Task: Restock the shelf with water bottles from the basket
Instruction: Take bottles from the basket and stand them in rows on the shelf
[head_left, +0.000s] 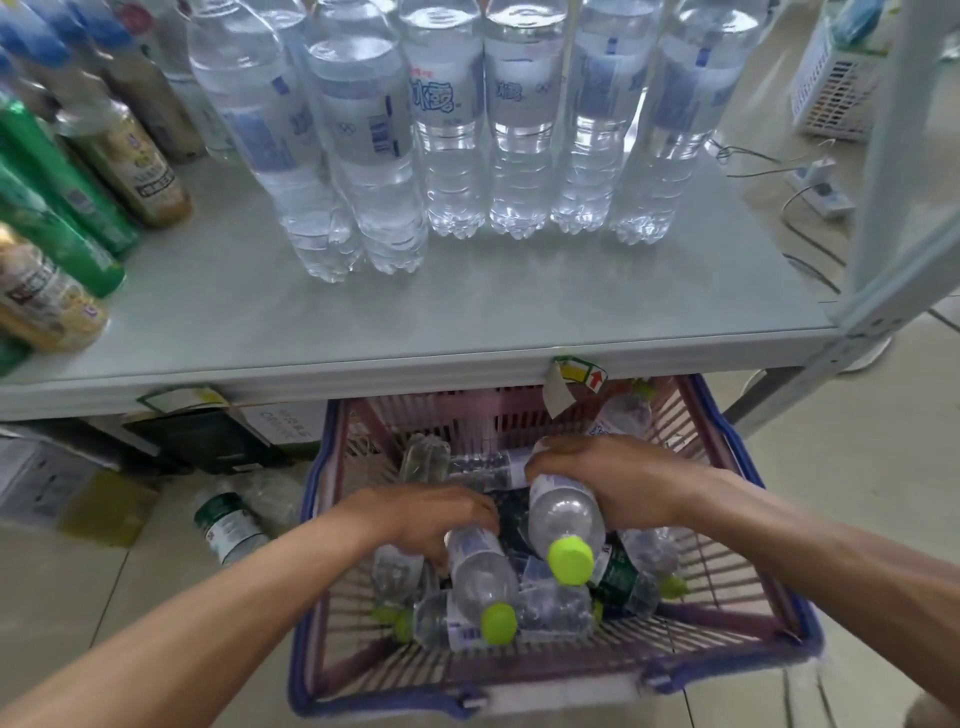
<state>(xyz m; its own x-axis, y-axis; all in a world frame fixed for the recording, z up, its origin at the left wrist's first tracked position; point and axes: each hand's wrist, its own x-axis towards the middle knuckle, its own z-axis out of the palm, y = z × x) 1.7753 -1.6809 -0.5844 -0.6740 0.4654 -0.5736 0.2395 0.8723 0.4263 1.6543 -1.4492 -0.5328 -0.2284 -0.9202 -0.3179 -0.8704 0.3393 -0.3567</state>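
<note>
**Two hands, two bottles in the basket**

Two hands work inside the basket (753, 660): left hand (426, 519) closed on a green-capped bottle (480, 577), right hand (608, 475) gripping another bottle (563, 517). Above, water bottles (457, 130) stand upright on the shelf (467, 312).

Pale tiled floor (841, 467); power strip (821, 187) right.

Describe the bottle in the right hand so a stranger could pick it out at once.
Find the pink basket with blue rims on the floor below the shelf. Both hands are in it; the right hand grips a clear water bottle. Its lime-green cap sits highest, pointing toward the camera.
</note>
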